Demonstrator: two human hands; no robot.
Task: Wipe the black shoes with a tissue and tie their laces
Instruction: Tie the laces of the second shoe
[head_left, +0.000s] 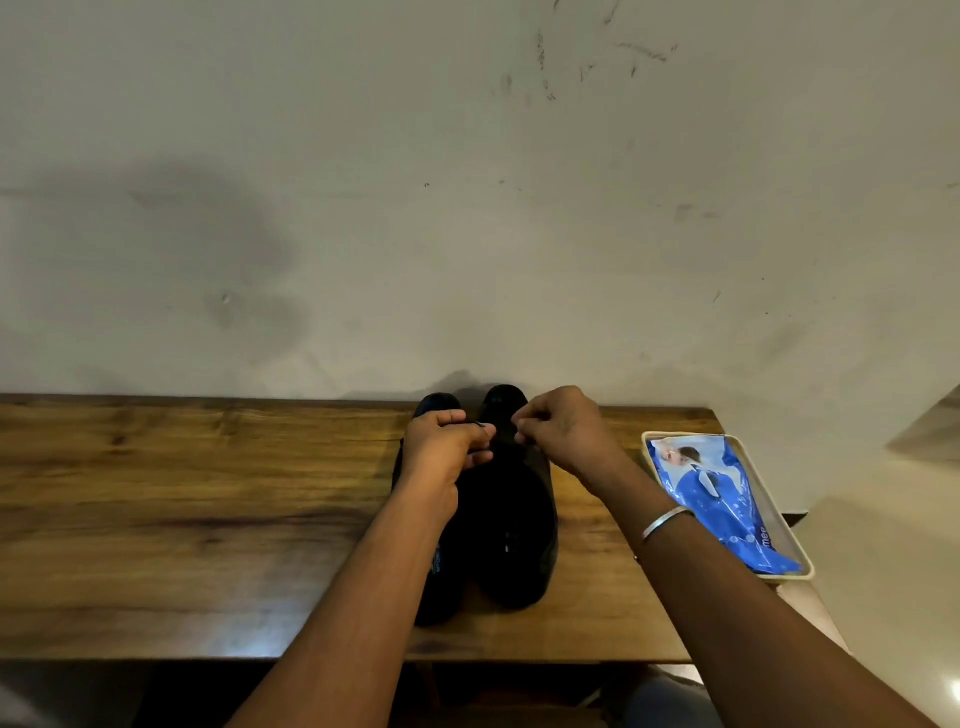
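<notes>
Over the right-side black shoe (514, 519), tying was underway: our left hand (441, 447) pinched a lace (480, 425) end, right hand (566, 431) fingers bunched, seemingly on the other. Next, we judged: cross and cinch.

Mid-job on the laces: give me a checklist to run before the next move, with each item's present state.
1. Left hand pinches a lace end: ok, its tip shows past the fingers.
2. Right hand holds the other end: cannot tell, its fingers are curled but no lace shows against the black.
3. Black shoes sit side by side on the table: ok.
4. Knot started: cannot tell, too dark.
5. Tissue pack lies in its tray, apart from both hands: ok.
</notes>
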